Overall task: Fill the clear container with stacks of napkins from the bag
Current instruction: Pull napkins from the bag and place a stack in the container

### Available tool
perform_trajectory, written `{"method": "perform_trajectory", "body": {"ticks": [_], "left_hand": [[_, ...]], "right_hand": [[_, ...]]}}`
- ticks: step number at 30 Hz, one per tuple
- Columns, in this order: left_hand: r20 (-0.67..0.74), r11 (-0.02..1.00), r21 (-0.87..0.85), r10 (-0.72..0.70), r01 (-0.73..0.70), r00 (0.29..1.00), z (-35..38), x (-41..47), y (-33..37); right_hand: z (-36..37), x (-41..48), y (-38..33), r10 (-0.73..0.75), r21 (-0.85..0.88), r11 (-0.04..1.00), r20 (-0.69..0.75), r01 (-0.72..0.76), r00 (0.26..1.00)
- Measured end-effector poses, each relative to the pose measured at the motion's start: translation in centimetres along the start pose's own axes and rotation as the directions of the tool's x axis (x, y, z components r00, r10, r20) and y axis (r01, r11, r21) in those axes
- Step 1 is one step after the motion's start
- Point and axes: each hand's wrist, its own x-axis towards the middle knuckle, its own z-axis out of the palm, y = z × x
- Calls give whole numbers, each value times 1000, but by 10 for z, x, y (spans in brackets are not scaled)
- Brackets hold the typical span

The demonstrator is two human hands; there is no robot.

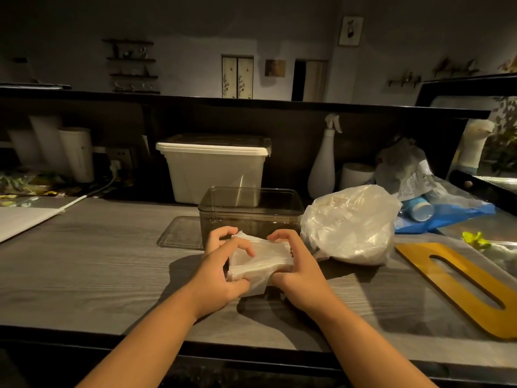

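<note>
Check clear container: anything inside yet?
Through the walls and open top of the clear container, no napkins show. Left hand, right hand and the napkin stack they hold cover its lower front; that strip is unseen.

On the worktop, the napkin stack lies before the clear container; its lid lies left, the napkin bag right, a lidded bin behind.

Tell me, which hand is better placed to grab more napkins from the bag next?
Probably the right hand: the bag lies just beside it, while the left hand grips the napkin stack on the far side. Both hold it now.
</note>
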Motion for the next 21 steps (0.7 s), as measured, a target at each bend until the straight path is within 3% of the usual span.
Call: {"method": "perform_trajectory", "body": {"ticks": [9, 21], "left_hand": [[46, 998, 64, 13, -15, 999, 1, 2, -2], [-16, 997, 73, -20, 21, 1000, -2, 1, -3]], "right_hand": [[1, 0, -1, -24, -110, 994, -13, 22, 1000], [0, 1, 4, -60, -119, 991, -47, 54, 997]]}}
